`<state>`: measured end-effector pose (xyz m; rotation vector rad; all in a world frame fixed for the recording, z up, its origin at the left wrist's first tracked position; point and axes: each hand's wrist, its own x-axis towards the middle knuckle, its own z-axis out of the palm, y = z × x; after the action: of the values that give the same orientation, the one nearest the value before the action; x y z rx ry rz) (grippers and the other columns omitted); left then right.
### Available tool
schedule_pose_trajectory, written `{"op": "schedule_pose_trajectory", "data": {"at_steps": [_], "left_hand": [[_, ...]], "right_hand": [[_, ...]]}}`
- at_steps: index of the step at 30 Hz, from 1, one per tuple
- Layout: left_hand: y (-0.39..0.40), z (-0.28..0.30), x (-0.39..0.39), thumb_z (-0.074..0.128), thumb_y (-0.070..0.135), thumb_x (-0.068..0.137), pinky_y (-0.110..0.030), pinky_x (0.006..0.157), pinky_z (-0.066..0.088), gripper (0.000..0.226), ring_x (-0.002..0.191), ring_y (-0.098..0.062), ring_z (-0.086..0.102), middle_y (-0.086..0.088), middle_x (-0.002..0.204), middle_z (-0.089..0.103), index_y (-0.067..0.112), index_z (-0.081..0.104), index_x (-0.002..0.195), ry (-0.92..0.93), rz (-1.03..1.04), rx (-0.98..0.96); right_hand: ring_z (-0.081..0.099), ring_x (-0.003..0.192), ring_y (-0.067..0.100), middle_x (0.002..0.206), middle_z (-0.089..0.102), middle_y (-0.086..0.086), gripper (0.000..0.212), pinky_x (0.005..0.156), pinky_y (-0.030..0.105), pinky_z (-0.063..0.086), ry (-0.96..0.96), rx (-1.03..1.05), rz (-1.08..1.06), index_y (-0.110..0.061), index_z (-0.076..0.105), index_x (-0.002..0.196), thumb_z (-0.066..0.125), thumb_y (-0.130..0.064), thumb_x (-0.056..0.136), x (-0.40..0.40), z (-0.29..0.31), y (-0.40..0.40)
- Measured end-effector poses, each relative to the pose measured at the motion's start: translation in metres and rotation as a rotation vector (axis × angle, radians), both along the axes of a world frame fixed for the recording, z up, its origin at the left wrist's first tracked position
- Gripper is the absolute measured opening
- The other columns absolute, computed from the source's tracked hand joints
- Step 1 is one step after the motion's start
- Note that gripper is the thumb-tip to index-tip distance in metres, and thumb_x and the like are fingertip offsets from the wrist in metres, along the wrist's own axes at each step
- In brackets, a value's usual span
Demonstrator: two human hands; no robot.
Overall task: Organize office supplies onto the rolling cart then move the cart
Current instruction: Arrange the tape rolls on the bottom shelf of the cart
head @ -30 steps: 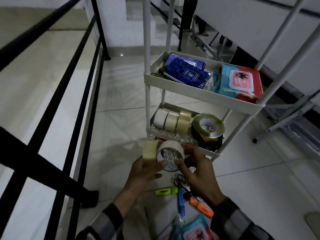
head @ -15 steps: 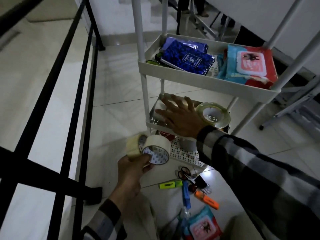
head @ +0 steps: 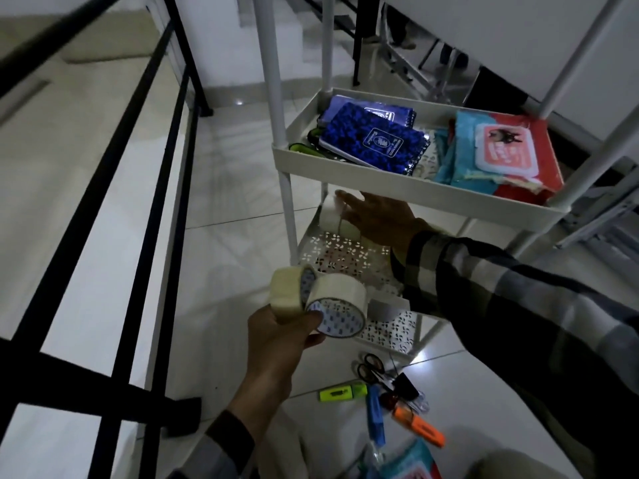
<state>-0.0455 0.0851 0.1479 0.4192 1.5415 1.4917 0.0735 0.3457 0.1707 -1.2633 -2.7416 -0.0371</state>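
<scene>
I see the left hand [head: 280, 337] gripping two cream tape rolls [head: 318, 302] by their rims, near the cart's lower shelf [head: 345, 254]. They look light, stiff and smooth-sided; pinching through the printed core seems the safest hold. The right hand [head: 377, 219], fingers straight, presses tape rolls on the shelf [head: 333, 214], far left under the upper tray [head: 345, 164].

White cart [head: 349, 165], blue speckled notebooks [head: 373, 140], cream tape rolls [head: 311, 299], plaid sleeve [head: 518, 299].
</scene>
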Motion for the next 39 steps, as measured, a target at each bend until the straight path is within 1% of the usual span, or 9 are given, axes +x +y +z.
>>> {"op": "schedule_pose_trajectory", "data": {"at_steps": [5,9,11,14,17,23,27,31,39], "left_hand": [[0.017,0.006,0.009,0.083,-0.002,0.082,-0.035,0.068,0.064,0.017,0.083,-0.029,0.08,-0.013,0.089,0.082,0.007,0.08,0.097,0.008,-0.014,0.019],[0.04,0.015,0.019,0.091,0.005,0.077,-0.034,0.063,0.062,0.018,0.074,-0.028,0.077,-0.014,0.084,0.082,0.008,0.081,0.091,0.004,-0.016,-0.002],[0.057,0.02,0.024,0.094,0.01,0.073,-0.03,0.056,0.059,0.022,0.062,-0.022,0.075,-0.012,0.078,0.081,0.01,0.08,0.089,0.055,-0.003,-0.038],[0.082,0.025,0.029,0.098,0.021,0.068,-0.027,0.05,0.059,0.037,0.06,-0.015,0.076,-0.007,0.086,0.08,0.018,0.077,0.098,0.151,-0.013,-0.097],[0.098,0.021,0.026,0.097,0.031,0.063,-0.033,0.057,0.065,0.049,0.079,-0.019,0.078,0.001,0.095,0.08,0.028,0.077,0.107,0.275,-0.053,-0.142],[0.11,0.017,0.009,0.095,0.049,0.064,-0.044,0.07,0.068,0.052,0.084,-0.018,0.078,0.001,0.096,0.081,0.024,0.076,0.106,0.374,-0.238,-0.192],[0.111,0.017,0.002,0.078,0.066,0.076,-0.044,0.081,0.066,0.044,0.091,-0.017,0.076,0.008,0.095,0.078,0.029,0.07,0.099,0.453,-0.287,-0.163],[0.107,0.015,-0.007,0.069,0.047,0.095,-0.038,0.08,0.06,0.027,0.088,-0.02,0.071,0.007,0.085,0.068,0.024,0.06,0.083,0.683,-0.27,-0.2],[0.099,0.02,0.002,0.063,0.048,0.1,-0.029,0.072,0.045,0.034,0.085,-0.016,0.059,0.007,0.097,0.056,0.02,0.047,0.113,0.883,-0.271,-0.148]], "right_hand": [[0.036,0.147,0.037,0.158,0.044,0.013,0.058,0.118,0.05,0.025,0.067,-0.064,-0.088,-0.03,0.036,0.157,0.036,-0.055,0.104,0.008,0.0,-0.014],[0.028,0.152,0.038,0.163,0.034,0.017,0.057,0.122,0.048,0.018,0.332,-0.262,-0.174,-0.021,0.038,0.156,0.023,-0.05,0.108,0.021,0.018,-0.034],[0.012,0.156,0.024,0.17,0.015,0.004,0.058,0.127,0.043,0.009,0.557,-0.349,-0.144,-0.036,0.026,0.159,0.027,-0.059,0.105,0.032,0.022,-0.055],[0.054,0.13,0.019,0.141,0.059,0.004,0.056,0.112,0.043,0.045,0.905,-0.334,-0.124,-0.032,0.056,0.137,0.043,-0.069,0.097,0.048,0.026,-0.08],[0.065,0.097,0.007,0.107,0.071,-0.008,0.039,0.079,0.032,0.055,0.817,-0.252,-0.01,-0.029,0.063,0.129,0.051,-0.052,0.101,0.06,0.022,-0.094],[0.065,0.097,0.016,0.11,0.069,0.001,0.019,0.08,0.039,0.055,0.701,-0.072,0.035,-0.018,0.073,0.115,0.065,-0.024,0.099,0.064,-0.015,-0.09],[0.064,0.102,0.024,0.113,0.064,0.006,0.022,0.082,0.034,0.054,0.598,-0.056,-0.097,-0.016,0.074,0.114,0.068,-0.024,0.094,0.054,-0.018,-0.091],[0.064,0.096,0.028,0.112,0.063,0.009,0.025,0.075,0.03,0.048,0.513,-0.04,-0.143,-0.018,0.069,0.114,0.067,-0.029,0.093,0.046,-0.021,-0.095],[0.066,0.083,0.018,0.089,0.071,0.002,0.029,0.067,0.036,0.056,0.723,-0.062,-0.326,-0.021,0.066,0.104,0.061,-0.048,0.095,0.041,-0.016,-0.1]]}}
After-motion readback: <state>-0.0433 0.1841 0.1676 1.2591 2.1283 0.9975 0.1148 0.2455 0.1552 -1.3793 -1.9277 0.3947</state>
